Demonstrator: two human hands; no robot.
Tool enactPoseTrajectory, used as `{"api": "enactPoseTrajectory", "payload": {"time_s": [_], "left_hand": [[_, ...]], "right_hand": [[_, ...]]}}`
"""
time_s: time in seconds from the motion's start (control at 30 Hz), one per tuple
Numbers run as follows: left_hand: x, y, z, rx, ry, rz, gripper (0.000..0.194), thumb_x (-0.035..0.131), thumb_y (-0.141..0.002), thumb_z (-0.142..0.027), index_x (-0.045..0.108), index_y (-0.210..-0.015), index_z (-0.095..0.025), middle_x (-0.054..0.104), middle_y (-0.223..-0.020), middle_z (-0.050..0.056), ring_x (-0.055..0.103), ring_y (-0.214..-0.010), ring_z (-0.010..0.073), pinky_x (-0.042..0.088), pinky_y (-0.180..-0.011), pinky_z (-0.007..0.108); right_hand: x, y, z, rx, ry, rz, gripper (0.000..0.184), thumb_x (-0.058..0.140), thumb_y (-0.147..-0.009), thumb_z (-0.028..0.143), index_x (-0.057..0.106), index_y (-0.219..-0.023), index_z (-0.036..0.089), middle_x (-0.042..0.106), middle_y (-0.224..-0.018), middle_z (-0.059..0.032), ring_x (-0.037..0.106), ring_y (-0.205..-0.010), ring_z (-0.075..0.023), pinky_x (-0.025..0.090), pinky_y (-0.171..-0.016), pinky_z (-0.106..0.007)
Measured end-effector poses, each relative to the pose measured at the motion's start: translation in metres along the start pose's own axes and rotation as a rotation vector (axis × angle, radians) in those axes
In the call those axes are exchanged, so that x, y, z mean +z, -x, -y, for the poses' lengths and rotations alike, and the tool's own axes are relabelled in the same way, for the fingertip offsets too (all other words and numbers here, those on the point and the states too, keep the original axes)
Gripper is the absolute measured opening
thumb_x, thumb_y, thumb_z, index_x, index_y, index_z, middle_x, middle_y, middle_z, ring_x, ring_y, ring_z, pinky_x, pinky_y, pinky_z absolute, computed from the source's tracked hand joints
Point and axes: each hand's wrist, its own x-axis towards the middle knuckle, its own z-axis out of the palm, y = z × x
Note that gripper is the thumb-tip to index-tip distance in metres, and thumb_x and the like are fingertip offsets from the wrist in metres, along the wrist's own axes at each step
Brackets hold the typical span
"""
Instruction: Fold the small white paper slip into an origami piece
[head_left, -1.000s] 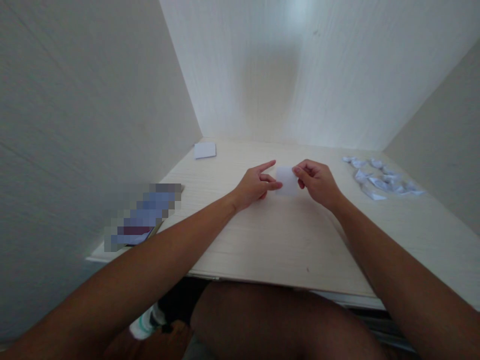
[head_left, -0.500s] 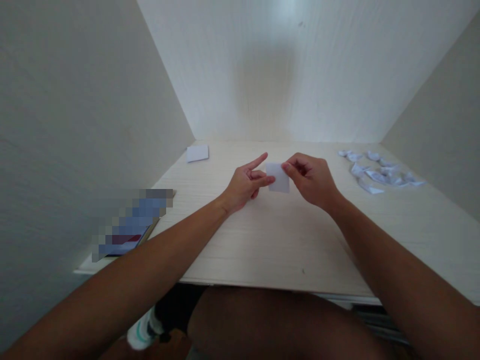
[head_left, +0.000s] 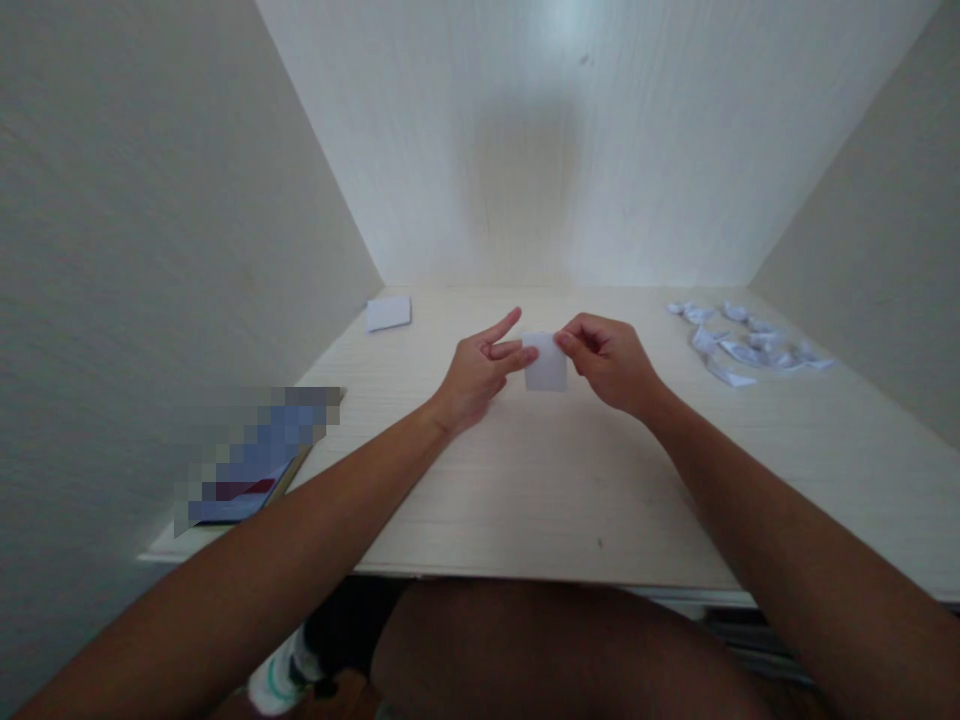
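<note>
While a small white paper square (head_left: 547, 376) is being held up between both hands over the middle of the table (head_left: 525, 500), its left edge is being gripped by the left hand (head_left: 474, 378), one fingertip being laid across the front of the sheet and another finger being pointed outward, toward the back wall (head_left: 517, 200). Its upper right corner is being pinched by the right hand (head_left: 606, 362) between thumb and forefinger, the remaining fingers being curled in. Whether its lower edge is being supported by the table cannot be told. Well apart, at the far left, a stack of white paper (head_left: 388, 313) is being borne by the table near the left side wall (head_left: 187, 220). Past the right hand, a loose cluster of folded white paper pieces (head_left: 765, 350) is being carried near the right side wall (head_left: 877, 220). Near the front left, a flat object (head_left: 262, 460) of unclear kind is being masked by bluish pixel blocks. A soft shadow (head_left: 525, 160) is being cast on the back wall, and white footwear (head_left: 277, 682) is being shown below the table's front edge.
</note>
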Motion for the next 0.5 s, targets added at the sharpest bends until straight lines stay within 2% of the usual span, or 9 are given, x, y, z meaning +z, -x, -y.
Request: {"api": "enactPoseTrajectory", "payload": {"time_s": [0.13, 0.3, 0.5], "left_hand": [[-0.0007, 0.0005, 0.0006, 0.009, 0.009, -0.032, 0.098, 0.095, -0.07, -0.03, 0.049, -0.155, -0.021, 0.08, -0.087, 0.005, 0.027, -0.042, 0.0004, 0.012, -0.04, 0.022], [-0.0002, 0.0003, -0.001, 0.01, 0.037, -0.049, 0.1, 0.095, -0.07, -0.028, 0.047, -0.157, -0.025, 0.079, -0.121, 0.015, 0.048, -0.051, 0.0027, 0.014, -0.041, 0.02], [-0.0005, -0.0019, -0.0039, 0.039, 0.036, -0.08, 0.1, 0.095, -0.071, -0.025, 0.046, -0.158, -0.022, 0.082, -0.108, 0.013, 0.047, -0.049, 0.0028, 0.018, -0.041, 0.019]], "right_hand": [[0.0001, 0.0001, -0.0013, 0.035, -0.01, 0.01, 0.033, 0.062, -0.097, 0.045, 0.064, -0.076, 0.019, 0.053, -0.059, 0.0038, 0.044, -0.058, -0.0127, 0.033, -0.058, -0.028], [0.0, 0.001, -0.0022, 0.037, 0.002, 0.023, 0.035, 0.061, -0.097, 0.046, 0.065, -0.076, 0.019, 0.054, -0.06, 0.0034, 0.044, -0.058, -0.0127, 0.033, -0.058, -0.028], [0.0015, 0.0013, -0.0067, 0.044, -0.001, 0.039, 0.033, 0.061, -0.098, 0.047, 0.067, -0.082, 0.018, 0.058, -0.066, 0.0024, 0.049, -0.062, -0.0128, 0.036, -0.059, -0.027]]}}
